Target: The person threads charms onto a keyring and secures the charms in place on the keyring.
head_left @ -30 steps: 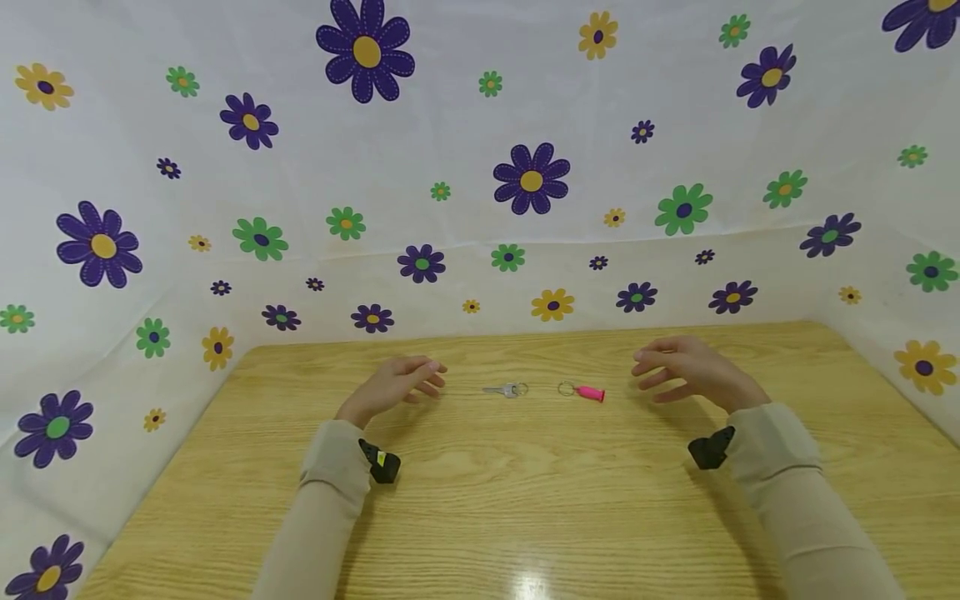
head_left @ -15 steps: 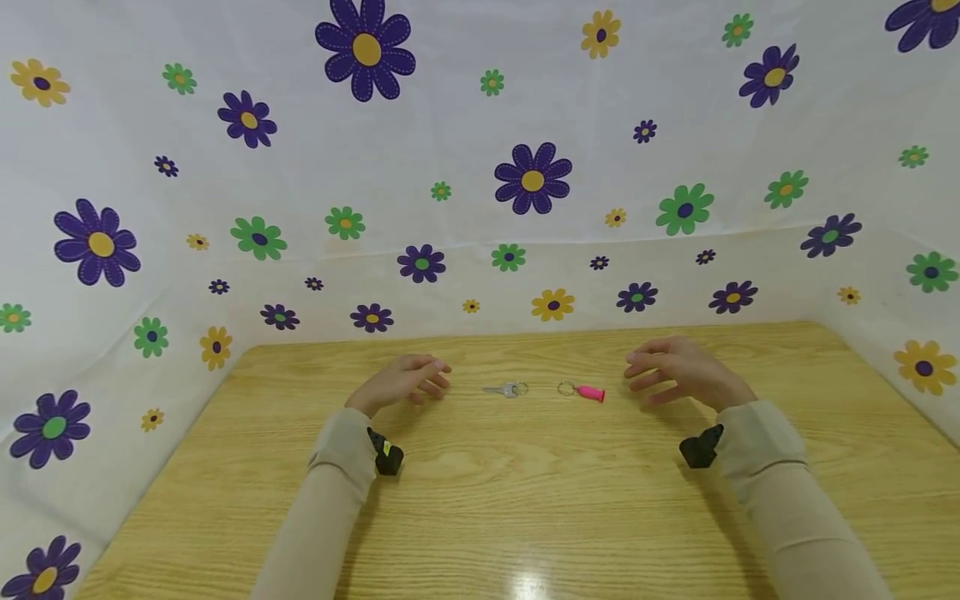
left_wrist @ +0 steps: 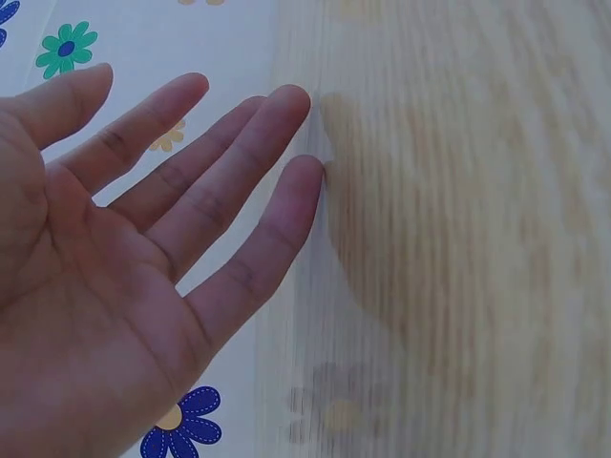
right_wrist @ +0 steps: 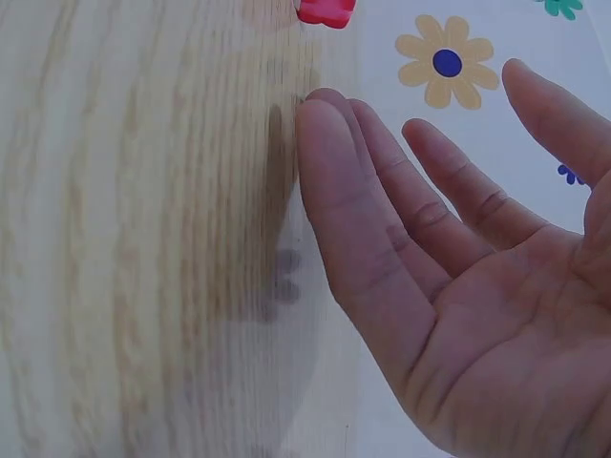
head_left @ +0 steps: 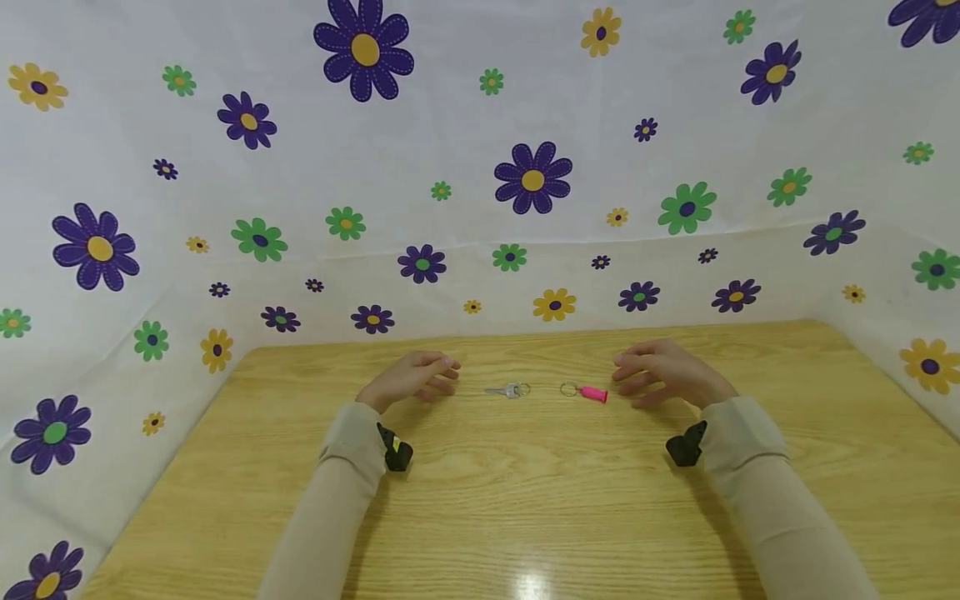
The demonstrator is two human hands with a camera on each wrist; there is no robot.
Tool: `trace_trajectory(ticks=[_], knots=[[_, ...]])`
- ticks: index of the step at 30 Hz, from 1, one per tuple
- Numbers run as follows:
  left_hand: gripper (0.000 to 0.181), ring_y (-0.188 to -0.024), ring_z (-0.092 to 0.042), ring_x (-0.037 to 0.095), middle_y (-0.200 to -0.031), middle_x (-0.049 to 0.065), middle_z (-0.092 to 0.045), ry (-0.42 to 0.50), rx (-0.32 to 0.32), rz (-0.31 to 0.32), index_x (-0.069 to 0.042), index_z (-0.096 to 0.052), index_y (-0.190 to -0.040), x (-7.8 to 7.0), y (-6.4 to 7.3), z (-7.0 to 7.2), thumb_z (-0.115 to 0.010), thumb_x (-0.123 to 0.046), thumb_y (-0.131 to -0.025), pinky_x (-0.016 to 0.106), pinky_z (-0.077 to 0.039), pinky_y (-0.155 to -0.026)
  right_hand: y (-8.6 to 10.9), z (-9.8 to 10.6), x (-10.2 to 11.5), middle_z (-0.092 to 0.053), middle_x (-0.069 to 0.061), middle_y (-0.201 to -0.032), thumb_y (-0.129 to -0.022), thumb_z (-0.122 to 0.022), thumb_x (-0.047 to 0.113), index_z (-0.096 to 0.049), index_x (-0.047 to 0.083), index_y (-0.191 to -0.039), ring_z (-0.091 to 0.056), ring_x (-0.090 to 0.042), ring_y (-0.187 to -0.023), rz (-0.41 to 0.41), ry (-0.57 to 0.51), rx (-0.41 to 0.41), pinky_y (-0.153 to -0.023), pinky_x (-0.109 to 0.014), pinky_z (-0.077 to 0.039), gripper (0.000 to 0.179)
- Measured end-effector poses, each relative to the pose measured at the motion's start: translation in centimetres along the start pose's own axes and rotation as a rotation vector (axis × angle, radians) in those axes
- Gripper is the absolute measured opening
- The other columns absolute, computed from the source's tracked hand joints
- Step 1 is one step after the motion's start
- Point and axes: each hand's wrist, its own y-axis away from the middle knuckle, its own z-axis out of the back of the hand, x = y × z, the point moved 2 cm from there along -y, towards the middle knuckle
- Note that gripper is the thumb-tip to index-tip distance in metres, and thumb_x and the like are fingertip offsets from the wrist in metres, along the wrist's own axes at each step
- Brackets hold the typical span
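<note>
A silver key [head_left: 512, 390] on a small split ring lies on the wooden table, its blade pointing left. To its right is a pink keychain fob [head_left: 594, 394] with its own metal ring [head_left: 569, 389]; the two rings lie apart. My left hand [head_left: 412, 377] hovers left of the key, fingers loosely extended and holding nothing. On the other side, my right hand [head_left: 670, 375] is close to the fob's right end, fingers relaxed, nothing in it. In the right wrist view only the end of the pink fob [right_wrist: 326, 11] shows at the top edge.
The wooden table [head_left: 480, 500] runs back to a white cloth backdrop [head_left: 450, 125] printed with flowers, which also covers both sides. Black wrist cameras are strapped at the left cuff [head_left: 397, 452] and the right cuff [head_left: 686, 447].
Both hands have moved inward, the left hand to the right toward the key and the right hand to the left toward the fob. Key and fob lie where they were.
</note>
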Motion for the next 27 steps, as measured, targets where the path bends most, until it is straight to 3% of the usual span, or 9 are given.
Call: trace_trajectory(ticks=[8, 19, 27], knots=[[0.046, -0.116, -0.065, 0.035, -0.133, 0.026, -0.06, 0.083, 0.004, -0.018, 0.011, -0.052, -0.139, 0.1, -0.6, -0.2, -0.049, -0.024, -0.109, 0.041, -0.056, -0.091, -1.0, -0.3, 0.1, -0.065, -0.024, -0.124, -0.107, -0.053, 0.027, -0.049, -0.013, -0.133, -0.068, -0.028, -0.105, -0.003, 0.01, 0.012, -0.084, -0.042, -0.059, 0.048], [0.048, -0.118, -0.064, 0.034, -0.137, 0.024, -0.059, 0.131, -0.002, 0.013, 0.007, -0.052, -0.139, -0.4, -1.7, -0.9, -0.033, -0.028, -0.113, 0.042, -0.056, -0.09, -1.7, -1.0, 0.4, -0.065, -0.025, -0.126, -0.107, -0.053, 0.027, -0.047, -0.015, -0.137, -0.069, -0.03, -0.109, -0.006, -0.005, 0.019, -0.082, -0.041, -0.059, 0.051], [0.045, -0.118, -0.064, 0.032, -0.135, 0.023, -0.061, 0.142, 0.015, 0.02, 0.008, -0.053, -0.138, -0.3, -2.8, -1.5, -0.042, -0.027, -0.111, 0.039, -0.056, -0.092, -1.8, -1.0, 0.4, -0.065, -0.026, -0.125, -0.108, -0.051, 0.025, -0.045, -0.015, -0.137, -0.069, -0.028, -0.106, 0.003, -0.022, 0.035, -0.083, -0.042, -0.059, 0.049]])
